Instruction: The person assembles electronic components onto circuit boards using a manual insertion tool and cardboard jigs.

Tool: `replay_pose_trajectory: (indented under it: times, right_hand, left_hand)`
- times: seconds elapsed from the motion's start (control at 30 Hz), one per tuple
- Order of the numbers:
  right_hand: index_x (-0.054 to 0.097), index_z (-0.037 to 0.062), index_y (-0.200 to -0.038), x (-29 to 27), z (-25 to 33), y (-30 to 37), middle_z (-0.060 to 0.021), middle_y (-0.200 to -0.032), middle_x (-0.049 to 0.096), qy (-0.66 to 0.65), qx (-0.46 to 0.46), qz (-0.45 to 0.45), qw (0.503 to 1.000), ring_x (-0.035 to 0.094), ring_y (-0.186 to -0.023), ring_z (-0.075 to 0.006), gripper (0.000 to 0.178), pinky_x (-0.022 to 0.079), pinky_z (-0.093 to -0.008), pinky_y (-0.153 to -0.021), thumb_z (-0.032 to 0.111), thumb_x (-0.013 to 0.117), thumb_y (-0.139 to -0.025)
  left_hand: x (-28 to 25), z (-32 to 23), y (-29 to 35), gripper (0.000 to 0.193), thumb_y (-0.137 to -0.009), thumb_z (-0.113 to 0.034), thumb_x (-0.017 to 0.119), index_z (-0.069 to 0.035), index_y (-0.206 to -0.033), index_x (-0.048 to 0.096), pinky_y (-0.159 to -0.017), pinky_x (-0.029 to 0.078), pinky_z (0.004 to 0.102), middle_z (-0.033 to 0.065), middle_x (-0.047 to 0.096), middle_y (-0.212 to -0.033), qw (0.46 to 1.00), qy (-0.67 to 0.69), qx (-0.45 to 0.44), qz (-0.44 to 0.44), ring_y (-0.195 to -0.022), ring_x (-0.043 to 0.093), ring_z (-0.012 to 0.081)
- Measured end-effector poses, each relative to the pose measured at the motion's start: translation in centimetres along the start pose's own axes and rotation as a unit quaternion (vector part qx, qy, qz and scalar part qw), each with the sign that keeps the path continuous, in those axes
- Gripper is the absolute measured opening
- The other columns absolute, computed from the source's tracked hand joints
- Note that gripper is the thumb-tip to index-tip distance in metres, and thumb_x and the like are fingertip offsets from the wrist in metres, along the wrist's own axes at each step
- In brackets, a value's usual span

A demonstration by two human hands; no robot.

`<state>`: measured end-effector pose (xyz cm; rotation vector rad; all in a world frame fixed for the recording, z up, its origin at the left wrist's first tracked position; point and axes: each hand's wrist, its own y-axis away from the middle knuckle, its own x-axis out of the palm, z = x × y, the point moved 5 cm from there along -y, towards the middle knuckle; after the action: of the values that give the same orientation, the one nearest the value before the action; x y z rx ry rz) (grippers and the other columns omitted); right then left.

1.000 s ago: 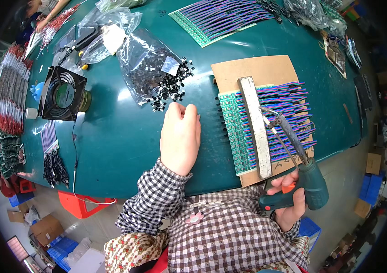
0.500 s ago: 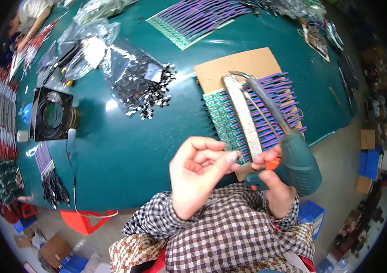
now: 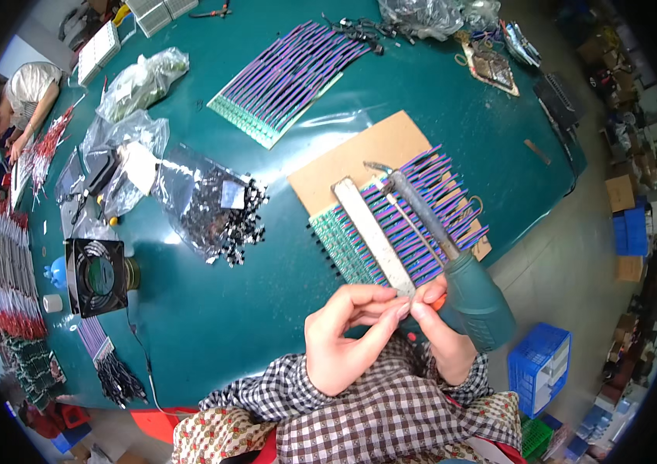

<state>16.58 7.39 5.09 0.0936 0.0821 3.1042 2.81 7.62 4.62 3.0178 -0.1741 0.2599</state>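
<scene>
In my right hand (image 3: 448, 340) is a green-handled soldering gun (image 3: 479, 298) with an orange trigger, its metal barrel and bent tip pointing away over the work. My left hand (image 3: 344, 340) is closed in a pinch, its fingertips meeting the right thumb and forefinger; whatever small thing they hold is hidden. Just beyond the fingers a long whitish bar (image 3: 375, 236) lies across a panel of green circuit boards (image 3: 340, 243). Purple and blue wires (image 3: 425, 209) run from these boards to the right. Under them lies a brown cardboard sheet (image 3: 344, 162).
Left of the panel, small black parts (image 3: 239, 232) spill from a clear bag (image 3: 189, 189). A black fan (image 3: 98, 274) stands farther left. Another wired board panel (image 3: 266, 93) lies at the back. A co-worker's arm (image 3: 38, 116) shows at the far left.
My left hand has moved right, bringing its fingertips against the right hand's. The soldering gun remains in my right hand. The whole view has shifted, showing more of the far table.
</scene>
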Motion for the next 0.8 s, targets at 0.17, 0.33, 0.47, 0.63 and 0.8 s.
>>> replay_pose_trajectory:
  times: [0.17,0.33,0.47,0.63,0.8]
  right_hand:
    - [0.044,0.0048,-0.091,-1.2,-0.2,-0.8,-0.005,-0.082,0.052,-0.068,0.061,0.037,0.995,0.049,-0.063,-0.006,0.019,0.04,-0.0179,-0.053,-0.007,0.052,-0.079]
    - [0.048,0.0029,-0.093,-2.3,-0.6,-2.0,-0.0036,-0.079,0.055,0.002,0.099,0.153,0.983,0.049,-0.064,-0.005,0.018,0.04,-0.0191,-0.054,-0.005,0.055,-0.079]
    - [0.05,0.0013,-0.092,-2.6,0.1,-2.6,-0.0031,-0.078,0.056,0.046,0.082,0.203,0.975,0.051,-0.068,-0.006,0.016,0.043,-0.0198,-0.057,-0.005,0.056,-0.078]
    - [0.052,0.0006,-0.09,-2.0,1.0,-2.0,-0.0035,-0.08,0.056,0.054,0.081,0.235,0.967,0.054,-0.071,-0.0078,0.016,0.045,-0.0207,-0.061,-0.006,0.057,-0.077]
    - [0.052,0.0004,-0.091,-2.0,0.0,-0.5,-0.005,-0.083,0.058,0.064,0.099,0.226,0.967,0.056,-0.074,-0.0093,0.014,0.047,-0.0214,-0.066,-0.004,0.056,-0.078]
  left_hand:
    - [1.0,0.4,-0.2,0.014,-0.081,0.005,0.055,0.008,-0.094,0.055,-0.073,0.052,0.0254,0.0147,0.06,-0.091,0.999,-0.009,-0.006,0.037,-0.082,0.062,0.0177]
    - [2.2,1.8,0.7,0.014,-0.082,0.002,0.054,0.006,-0.095,0.058,-0.068,0.052,0.0221,0.0111,0.058,-0.091,0.987,0.117,-0.107,-0.034,-0.079,0.062,0.0142]
    - [3.1,1.6,1.5,0.015,-0.083,0.002,0.053,0.009,-0.096,0.054,-0.07,0.053,0.023,0.0133,0.06,-0.091,0.989,0.098,-0.088,-0.062,-0.079,0.062,0.015]
    - [3.4,1.0,3.3,0.015,-0.083,0.001,0.054,0.009,-0.096,0.054,-0.07,0.053,0.0238,0.0141,0.06,-0.091,0.989,0.086,-0.072,-0.1,-0.078,0.062,0.0155]
    - [2.6,2.6,4.8,0.015,-0.083,-0.001,0.056,0.008,-0.095,0.054,-0.069,0.052,0.0246,0.0145,0.061,-0.088,0.974,0.16,-0.095,-0.128,-0.076,0.062,0.016]
